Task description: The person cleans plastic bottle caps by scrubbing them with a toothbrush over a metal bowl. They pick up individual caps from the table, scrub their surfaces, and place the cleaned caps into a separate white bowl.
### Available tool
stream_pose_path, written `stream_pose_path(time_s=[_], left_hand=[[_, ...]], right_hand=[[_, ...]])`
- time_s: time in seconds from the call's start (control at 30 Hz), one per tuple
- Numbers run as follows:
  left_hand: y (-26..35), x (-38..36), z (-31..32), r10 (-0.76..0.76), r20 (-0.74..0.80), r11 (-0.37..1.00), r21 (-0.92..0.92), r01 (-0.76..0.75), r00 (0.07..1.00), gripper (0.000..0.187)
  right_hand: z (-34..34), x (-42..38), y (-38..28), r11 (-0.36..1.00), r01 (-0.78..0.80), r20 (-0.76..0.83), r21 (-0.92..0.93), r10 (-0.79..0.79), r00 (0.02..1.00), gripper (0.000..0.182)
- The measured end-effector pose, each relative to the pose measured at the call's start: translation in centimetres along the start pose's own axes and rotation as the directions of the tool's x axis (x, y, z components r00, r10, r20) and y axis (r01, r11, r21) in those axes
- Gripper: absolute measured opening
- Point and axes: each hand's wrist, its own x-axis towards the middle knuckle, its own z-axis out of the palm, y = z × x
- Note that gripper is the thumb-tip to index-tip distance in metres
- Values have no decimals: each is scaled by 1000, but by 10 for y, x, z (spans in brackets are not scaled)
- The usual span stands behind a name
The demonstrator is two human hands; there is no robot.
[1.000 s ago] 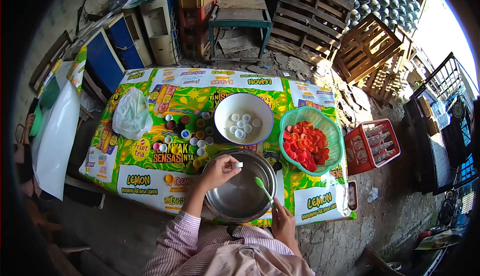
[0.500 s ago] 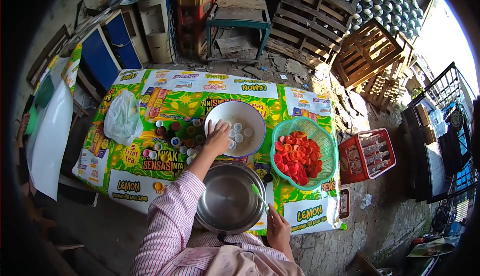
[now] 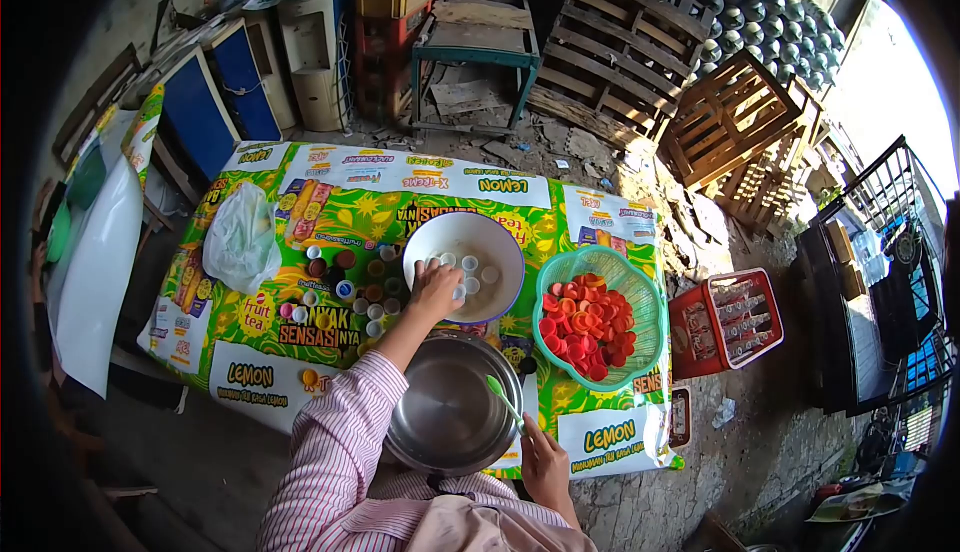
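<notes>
My left hand [image 3: 437, 290] reaches into a white bowl [image 3: 510, 272] with a dark rim, its fingers curled down and closed at a white bottle cap [image 3: 459, 292]. Several more white caps lie in the bowl beside the fingertips. With my right hand [image 3: 545, 464] I grip the pale handle of a toothbrush [image 3: 506, 403] with a green head. The brush head hangs over the right rim of a steel pot [image 3: 440, 407], which stands at the table's near edge. To the right, a turquoise plastic basket [image 3: 640, 342] holds a heap of red caps [image 3: 588, 322].
Loose caps of mixed colours [image 3: 372, 310] lie left of the bowl. A tied plastic bag [image 3: 242, 239] rests farther left on the printed tablecloth [image 3: 262, 382]. Beyond the table's right edge is a red crate [image 3: 695, 327] of bottles. Wooden pallets [image 3: 615, 42] lean behind.
My left hand has drawn slightly back towards me inside the bowl, its fingers now lower among the white caps. My right hand still holds the toothbrush, and the camera view has shifted a little.
</notes>
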Motion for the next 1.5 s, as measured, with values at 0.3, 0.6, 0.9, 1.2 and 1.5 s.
stream_pose_path(time_s=[0.3, 0.6, 0.9, 1.2, 1.5], left_hand=[[14, -5, -25, 35, -40, 943, -329, -46, 999, 57], [-135, -143, -95, -338, -235, 817, -554, 161, 911, 29], [-173, -196, -56, -417, -303, 904, -239, 355, 857, 35], [-190, -183, -38, -388, -312, 908, 33, 418, 867, 19], [-129, -179, -66, -134, -534, 940, -336, -64, 835, 11]], right_hand=[[-4, 0, -9, 1000, -3, -31, -12, 2, 1000, 37], [13, -8, -15, 999, -1, 5, -37, 1, 1000, 38], [30, 4, -45, 993, 111, 87, -30, -108, 990, 40], [42, -10, -52, 987, 153, -30, -39, -154, 988, 39], [43, -26, -34, 998, 48, -238, -41, -57, 970, 40]])
